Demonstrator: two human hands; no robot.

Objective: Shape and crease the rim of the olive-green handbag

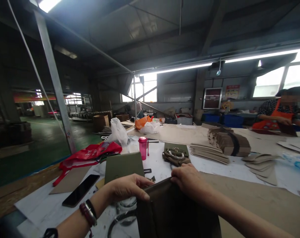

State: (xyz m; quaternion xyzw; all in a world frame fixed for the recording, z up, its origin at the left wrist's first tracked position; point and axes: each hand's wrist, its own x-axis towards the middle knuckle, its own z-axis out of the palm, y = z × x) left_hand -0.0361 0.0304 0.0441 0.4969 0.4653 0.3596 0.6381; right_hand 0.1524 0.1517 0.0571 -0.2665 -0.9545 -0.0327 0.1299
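A dark olive leather-like panel, possibly part of a bag, stands upright close in front of me. My left hand pinches its upper left corner, thumb on the near face and fingers over the far side. My right hand grips the top edge farther right, its fingers curled over. Behind my left hand lies a flat green panel. Past my right hand is a small green handbag with a wrapped handle. The lower part of the held panel runs out of view.
A phone and a red bag lie at left. A pink bottle stands mid-table. Stacked brown sheets and fanned pieces are at right. A co-worker in an orange apron handles a dark piece beyond.
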